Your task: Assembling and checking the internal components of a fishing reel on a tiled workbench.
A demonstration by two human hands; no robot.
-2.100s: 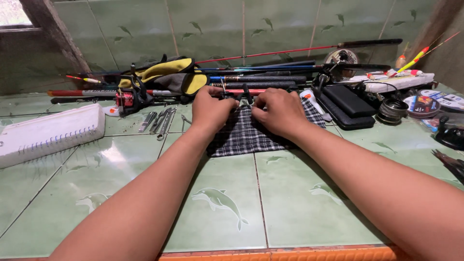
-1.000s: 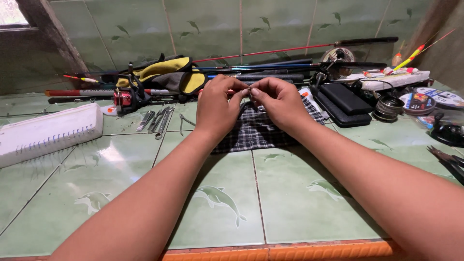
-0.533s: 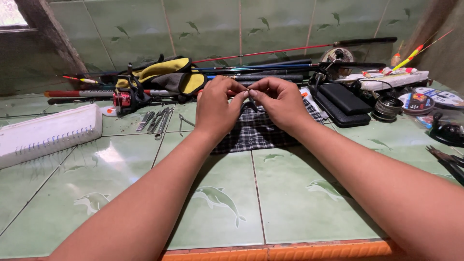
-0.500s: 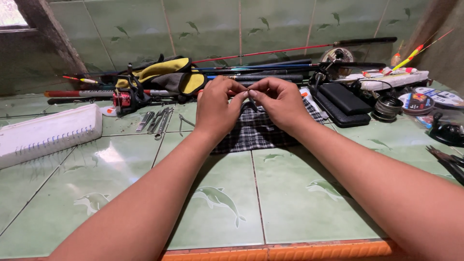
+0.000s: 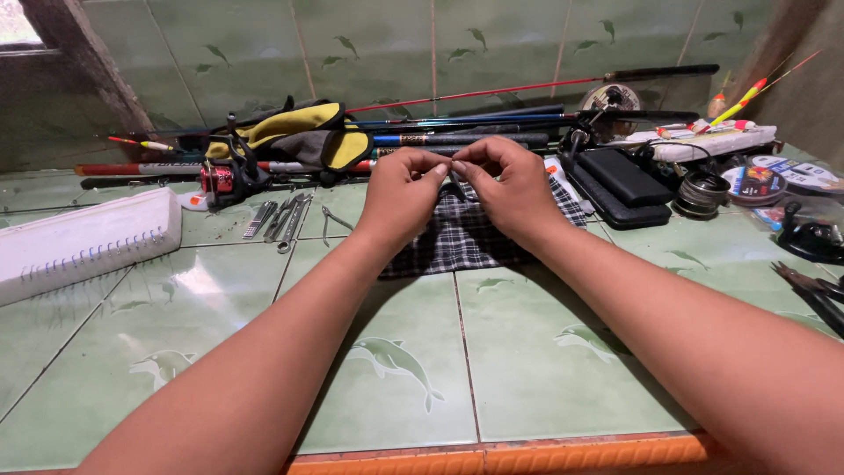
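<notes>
My left hand (image 5: 403,195) and my right hand (image 5: 508,189) are raised a little above a dark checked cloth (image 5: 470,239) on the green tiled counter. The fingertips of both hands meet and pinch a very small dark object (image 5: 454,167) between them. It is too small to tell what it is. The cloth lies flat under my wrists.
Fishing rods (image 5: 457,132) and a yellow and grey bag (image 5: 290,132) lie along the back wall. A red reel (image 5: 220,179) and small metal tools (image 5: 281,215) sit left; a white box (image 5: 83,239) far left. Black cases (image 5: 620,180), a spool (image 5: 701,192), floats (image 5: 738,101) and pliers (image 5: 813,288) lie right.
About two seconds ago both hands rested low on the cloth. They have lifted and come together, pinching the small object. Over the last second they have barely moved.
</notes>
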